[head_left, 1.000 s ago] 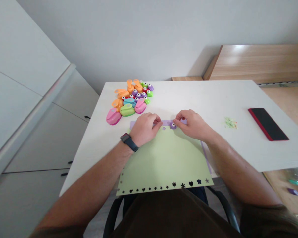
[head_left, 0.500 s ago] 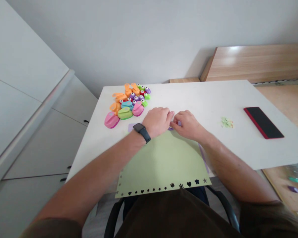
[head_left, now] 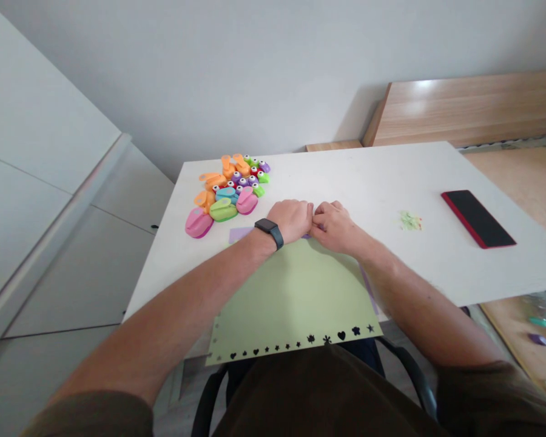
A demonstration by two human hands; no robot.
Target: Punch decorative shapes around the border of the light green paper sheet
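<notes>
My left hand, with a dark watch on the wrist, is closed at the far edge of a light green paper sheet. Its fingertips meet those of my right hand, whose fingers are bent and pinched together. Between and beneath them a bit of a small purple paper punch shows; the rest is hidden by the fingers. Cut-out shapes such as hearts, stars and flowers line the sheet's near edge, with more along its left side. Purple paper peeks out from under the green sheet.
Colourful paper punches, large and small, are grouped at the back left of the white table. To the right lie a little heap of green paper bits and a black slab with red edges. The green sheet overhangs the table's front edge.
My hands have drawn closer together, and the gap at my right fingers has closed. The whole view has shifted slightly; the sheet and the grouped punches keep their places.
</notes>
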